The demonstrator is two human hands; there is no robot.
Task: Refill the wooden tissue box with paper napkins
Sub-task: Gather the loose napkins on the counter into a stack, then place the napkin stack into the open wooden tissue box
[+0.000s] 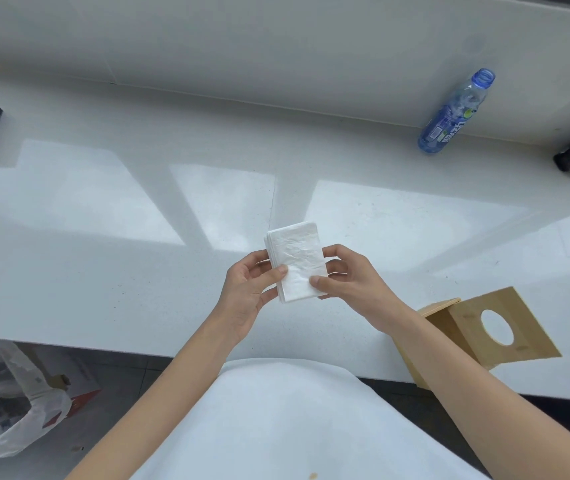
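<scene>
Refill not done yet, I judge: napkins are out of the box, none visibly loaded. Left to right. At 8 o'clock, below the counter edge, a crinkly translucent plastic bag (10, 400). My left hand (249, 292) and right hand (349, 278) are both closed on the napkin stack (297, 263), thumbs on top, fingers underneath, held just above the glossy white counter (103, 271), centre frame. Stack is soft, white, rectangular, top sheet wrinkled. At 4 o'clock the wooden tissue box (467, 334) lies tipped on the counter edge, pale flat panels, oval hole showing. At 2 o'clock a blue clear plastic bottle (453, 116).
</scene>
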